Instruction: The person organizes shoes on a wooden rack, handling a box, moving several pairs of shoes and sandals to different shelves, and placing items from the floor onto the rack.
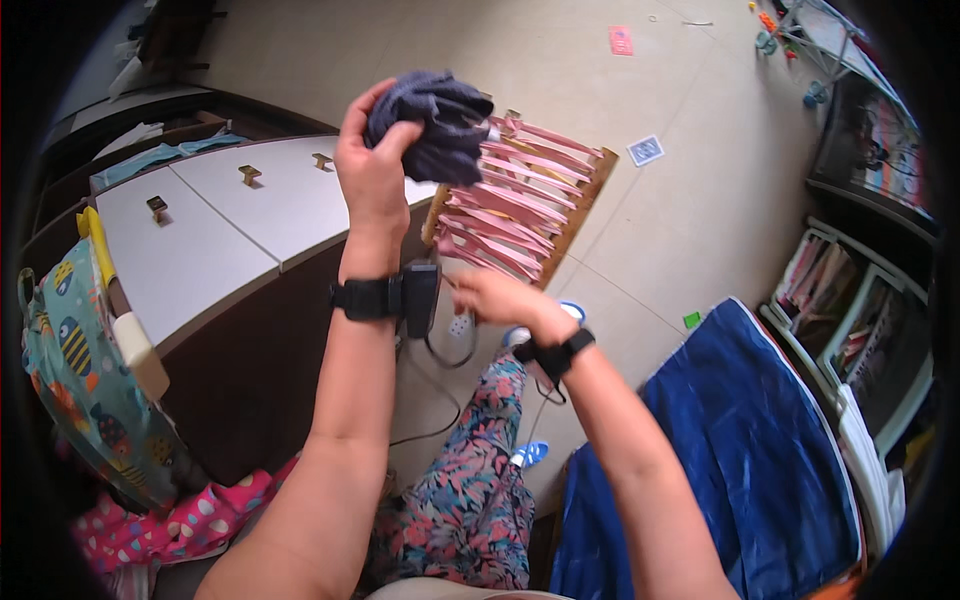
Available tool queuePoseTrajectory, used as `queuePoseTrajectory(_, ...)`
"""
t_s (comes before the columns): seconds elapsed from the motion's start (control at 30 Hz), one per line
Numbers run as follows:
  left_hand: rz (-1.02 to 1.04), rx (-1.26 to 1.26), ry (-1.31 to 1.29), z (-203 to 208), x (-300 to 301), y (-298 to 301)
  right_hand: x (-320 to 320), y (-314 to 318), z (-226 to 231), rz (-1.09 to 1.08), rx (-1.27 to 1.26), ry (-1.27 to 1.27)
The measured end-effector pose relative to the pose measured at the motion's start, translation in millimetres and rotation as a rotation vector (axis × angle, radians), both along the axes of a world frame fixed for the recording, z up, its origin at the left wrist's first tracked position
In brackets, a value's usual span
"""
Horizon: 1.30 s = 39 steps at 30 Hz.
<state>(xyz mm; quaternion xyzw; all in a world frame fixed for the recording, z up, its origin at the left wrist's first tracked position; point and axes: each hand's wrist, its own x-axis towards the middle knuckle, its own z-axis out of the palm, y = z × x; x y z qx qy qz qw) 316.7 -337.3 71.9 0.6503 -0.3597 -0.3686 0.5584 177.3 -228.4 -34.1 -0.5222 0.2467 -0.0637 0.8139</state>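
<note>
My left hand [372, 150] is raised at the upper middle, with the thumb and fingers closed on a bunched dark blue-grey cloth [435, 125]. The cloth hangs in loose folds and covers a corner of a low wooden frame woven with pink fabric strips [515, 205]. Lower down and to the right, my right hand [500, 300] is in the air near the frame's near end, above the floor. Its fingers point left, loosely bent and a little apart, slightly blurred, with nothing visible in them. A black strapped device [415, 298] is on my left wrist; a black band [560, 352] circles the right.
A white-topped drawer unit [200, 215] stands left, beside a patterned backpack [95, 370]. On the right are a blue cover [715, 450] and a shelf rack [850, 300]. A playing card [646, 151] and a pink card [621, 40] lie on the floor. Cables [440, 385] hang below my hands.
</note>
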Motion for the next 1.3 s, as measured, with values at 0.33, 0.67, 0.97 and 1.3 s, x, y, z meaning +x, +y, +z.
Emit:
queuePoseTrajectory(0.33,-0.899,0.386,0.240,145,-142,102,-190,149,191,-0.786,0.236,0.248)
queuePoseTrajectory(0.67,-1.428,0.533,-0.073,264,-265,154,-269,232,367,-1.677,0.236,0.353)
queuePoseTrajectory(0.97,-1.737,0.502,0.131,349,-330,200,-307,321,469,-1.904,-0.152,0.322)
queuePoseTrajectory(1.3,-1.766,0.242,-0.135,379,-375,251,-323,437,555,-2.200,-0.254,0.192)
